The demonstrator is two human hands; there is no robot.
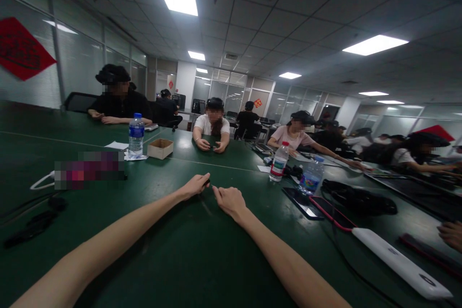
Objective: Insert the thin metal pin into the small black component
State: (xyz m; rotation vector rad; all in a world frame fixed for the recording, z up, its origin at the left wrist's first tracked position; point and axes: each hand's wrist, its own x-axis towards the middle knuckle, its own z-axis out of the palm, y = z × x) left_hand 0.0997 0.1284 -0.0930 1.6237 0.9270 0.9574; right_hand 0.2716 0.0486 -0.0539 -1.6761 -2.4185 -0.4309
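**Two bare hands meet over a small dark object on a green table**

Head view: both forearms stretch forward across the dark green, smooth-topped table. The left hand lies with its fingers drawn together, pinching a small dark object at the fingertips; the object is too small and shadowed to tell its shape or material. The right hand rests just beside it, knuckles up, its forefinger reaching toward the object; whether that finger touches it, or whether the fingers close on anything, I cannot tell.

To the right of the right hand's fingers lie a glossy black flat phone, a red-edged phone and a long white plastic power bank with a cable. Beyond the fingers stands a clear plastic water bottle with a red cap; to the far left of the left hand's fingers sit a blue-capped clear bottle and a small open cardboard box. Other people sit around the table, apart from these hands.

As a judgement: the object is tiny and held only at the fingertips, so a slack pinch could drop it onto the slick tabletop, where its dark colour would hide it.
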